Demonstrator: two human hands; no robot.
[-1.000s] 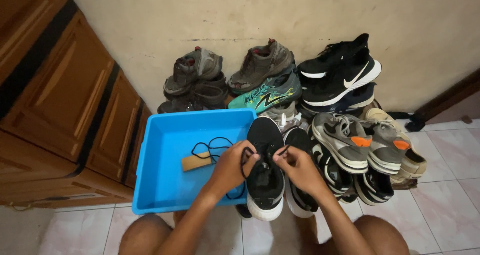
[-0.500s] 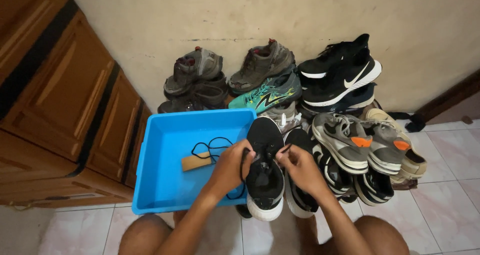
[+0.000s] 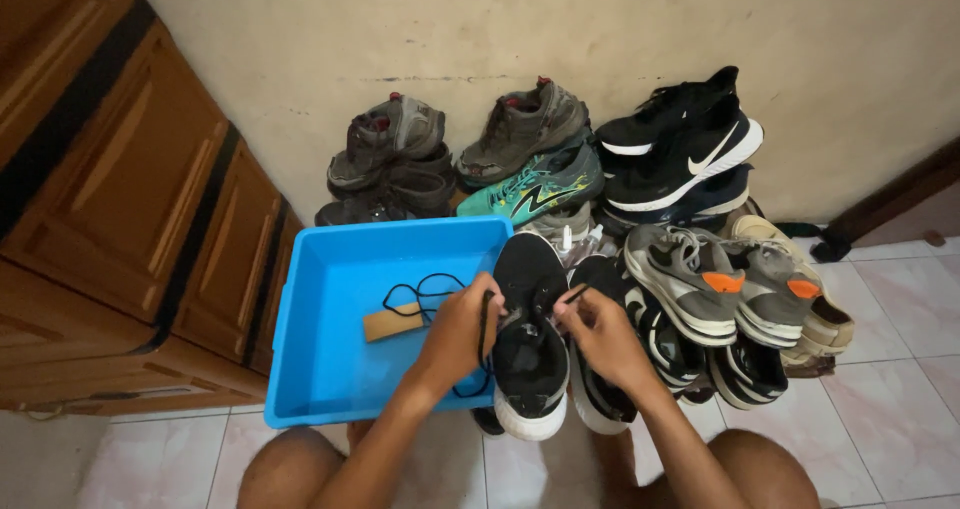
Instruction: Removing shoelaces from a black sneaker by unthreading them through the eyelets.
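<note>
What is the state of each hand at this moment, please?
Left hand: closed on the black lace at the black shoe.
Right hand: fingers pinched on the lace end at the same shoe.

Two hands, left [image 3: 455,334] and right [image 3: 600,334]. One blue tray [image 3: 300,369]. One loose black lace [image 3: 420,294] and one tan insole [image 3: 392,323] in it. About a dozen shoes [image 3: 690,154] piled by the wall; the exact count is unclear.

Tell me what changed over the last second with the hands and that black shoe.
Little changed. The right hand shifted slightly toward the left hand over the black shoe, both still at its lace. Blue tub, loose lace and shoe pile stayed put.
</note>
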